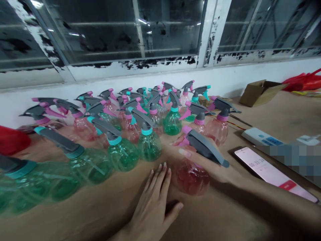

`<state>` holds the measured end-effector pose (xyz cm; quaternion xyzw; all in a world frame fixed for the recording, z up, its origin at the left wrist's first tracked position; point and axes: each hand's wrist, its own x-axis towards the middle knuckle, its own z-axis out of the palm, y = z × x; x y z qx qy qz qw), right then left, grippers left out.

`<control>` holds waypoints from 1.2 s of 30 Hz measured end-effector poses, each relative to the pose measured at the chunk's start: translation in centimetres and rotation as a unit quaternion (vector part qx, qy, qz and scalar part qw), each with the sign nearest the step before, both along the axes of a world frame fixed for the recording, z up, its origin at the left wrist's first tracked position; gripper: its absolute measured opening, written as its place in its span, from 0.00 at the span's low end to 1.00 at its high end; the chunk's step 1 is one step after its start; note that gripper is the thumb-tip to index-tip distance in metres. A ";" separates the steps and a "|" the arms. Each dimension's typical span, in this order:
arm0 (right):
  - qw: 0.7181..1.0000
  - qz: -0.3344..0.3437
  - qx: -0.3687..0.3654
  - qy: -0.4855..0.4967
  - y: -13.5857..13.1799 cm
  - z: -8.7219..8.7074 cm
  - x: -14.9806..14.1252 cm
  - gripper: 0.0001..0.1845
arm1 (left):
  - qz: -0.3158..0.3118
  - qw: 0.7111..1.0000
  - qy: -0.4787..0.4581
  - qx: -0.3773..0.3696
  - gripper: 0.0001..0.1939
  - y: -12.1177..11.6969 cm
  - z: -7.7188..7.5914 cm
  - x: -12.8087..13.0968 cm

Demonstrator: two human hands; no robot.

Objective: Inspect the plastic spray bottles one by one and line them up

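Pink spray bottle (192, 180): one, right of centre in the frame; near upright, body on or just above the tabletop (82, 222); grey spray head (204, 147) sloping from its pink nozzle at upper left to its lower-right end.

Right hand (214, 167): nearer of the two, entering from lower right; fingers curled closed about the bottle's neck, under the head.

Left hand (151, 209): lower centre; palm down on the tabletop, fingers extended, thumb apart, holding nothing. Bottle lies to its upper right, not touching.

Green spray bottle (149, 147): centre, beyond the left fingertips; others in a row to lower left, mixed pink and green behind.

Phone (273, 174): right, timer showing.

Cardboard box (254, 94): upper right, flaps open.
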<state>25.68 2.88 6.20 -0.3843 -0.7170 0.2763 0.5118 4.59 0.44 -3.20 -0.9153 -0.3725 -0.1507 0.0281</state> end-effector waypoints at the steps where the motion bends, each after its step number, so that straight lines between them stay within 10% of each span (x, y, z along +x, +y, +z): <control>1: 1.000 -0.001 -0.005 -0.009 0.0 -0.1 0.1 0.05 | -0.001 1.000 -0.001 -0.002 0.40 0.0 0.0 0.0; 7: 0.993 -0.083 -0.072 -0.035 0.0 -1.3 0.8 0.13 | -0.005 1.000 0.003 -0.017 0.39 0.0 0.2 0.0; 36: 0.983 0.028 -0.163 0.084 0.2 -2.2 0.9 0.07 | -0.013 1.000 0.012 -0.024 0.31 0.2 0.6 0.3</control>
